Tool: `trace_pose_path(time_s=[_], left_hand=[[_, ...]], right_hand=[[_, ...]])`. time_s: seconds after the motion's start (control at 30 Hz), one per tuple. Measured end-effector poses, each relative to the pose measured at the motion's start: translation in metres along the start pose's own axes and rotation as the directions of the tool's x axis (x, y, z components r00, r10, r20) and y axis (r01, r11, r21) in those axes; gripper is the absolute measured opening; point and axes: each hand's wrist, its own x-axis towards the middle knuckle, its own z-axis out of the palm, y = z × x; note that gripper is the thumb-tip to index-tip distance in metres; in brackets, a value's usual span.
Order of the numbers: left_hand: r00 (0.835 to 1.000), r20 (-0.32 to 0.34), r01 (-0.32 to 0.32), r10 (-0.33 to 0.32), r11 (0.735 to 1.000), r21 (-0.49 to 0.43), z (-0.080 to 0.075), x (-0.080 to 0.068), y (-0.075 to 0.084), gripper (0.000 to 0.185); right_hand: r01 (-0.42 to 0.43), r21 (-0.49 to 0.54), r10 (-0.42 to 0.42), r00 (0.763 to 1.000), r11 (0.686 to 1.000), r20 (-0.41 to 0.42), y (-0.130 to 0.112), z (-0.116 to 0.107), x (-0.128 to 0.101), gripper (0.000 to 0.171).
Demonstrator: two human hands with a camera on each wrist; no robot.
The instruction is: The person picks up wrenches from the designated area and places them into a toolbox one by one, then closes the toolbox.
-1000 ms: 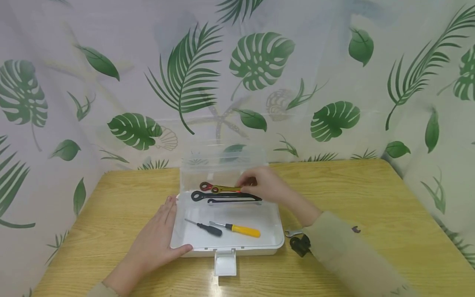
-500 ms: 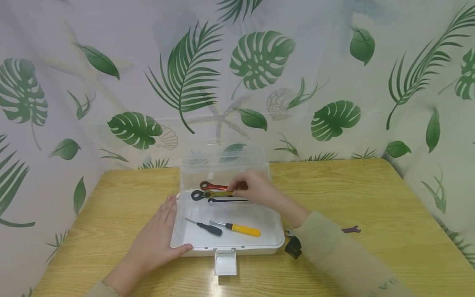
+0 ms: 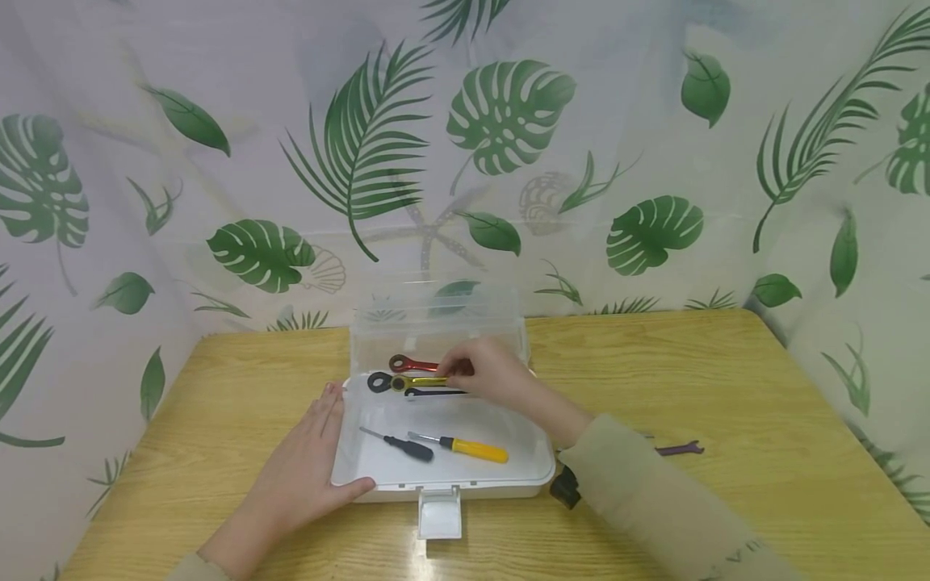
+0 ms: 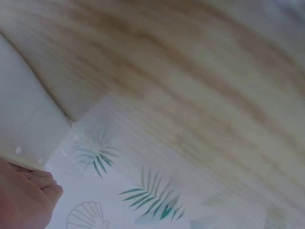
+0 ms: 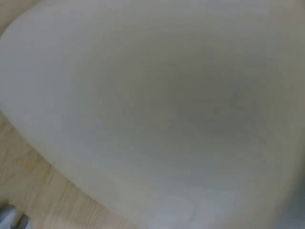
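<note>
Right hand [image 3: 488, 375] pinches the gold wrench [image 3: 419, 381] down among three others in the box [image 3: 443, 476], left hand [image 3: 314, 461] flat-fingered steadying it, purple wrench [image 3: 679, 448] looks left outside.

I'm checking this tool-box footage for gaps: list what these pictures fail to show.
- Head view: the right hand covers the far end of the gold metal wrench, so its grip there is unclear.
- Head view: the beige sleeve hides most of a small black object on the wooden table.
- Right wrist view: only a blurred white surface; no fingers or tools.
- Left wrist view: the left hand is cut off by the edge.
</note>
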Motion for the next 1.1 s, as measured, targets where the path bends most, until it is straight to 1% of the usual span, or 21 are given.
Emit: trace_pose_path(time_s=[0.17, 0.3, 0.4, 0.67, 0.77, 0.93, 1.1], left_hand=[[1.0, -0.004, -0.005, 0.005, 1.0, -0.003, 0.0, 0.0, -0.001, 0.119], [1.0, 0.01, 0.006, -0.006, 1.0, -0.008, -0.001, 0.001, 0.0, 0.12], [1.0, 0.019, 0.012, -0.012, 1.0, -0.008, -0.001, 0.001, 0.0, 0.12], [1.0, -0.001, 0.002, -0.002, 1.0, 0.009, -0.001, 0.0, 0.0, 0.119], [1.0, -0.002, 0.001, -0.001, 1.0, 0.011, -0.001, 0.0, 0.0, 0.119], [1.0, -0.005, -0.003, 0.003, 1.0, 0.013, -0.001, 0.0, 0.0, 0.119], [1.0, -0.007, -0.006, 0.006, 1.0, 0.012, -0.002, 0.0, 0.0, 0.119]], right_hand=[[0.032, -0.014, -0.032, 0.999, 0.999, -0.009, 0.0, 0.005, 0.004, 0.014], [0.05, -0.017, -0.05, 0.999, 0.999, -0.017, 0.0, 0.007, 0.005, 0.014], [0.046, -0.016, -0.046, 0.999, 0.999, -0.026, 0.0, 0.008, 0.005, 0.015], [0.017, 0.037, -0.014, 0.997, 0.999, -0.079, 0.0, 0.007, 0.002, 0.016], [0.006, 0.049, -0.001, 0.995, 0.999, -0.101, 0.0, 0.005, 0.001, 0.016], [0.018, 0.05, -0.012, 0.993, 0.999, -0.122, 0.001, -0.001, -0.002, 0.015], [0.014, 0.053, -0.007, 0.993, 0.999, -0.121, 0.002, -0.008, -0.006, 0.015]])
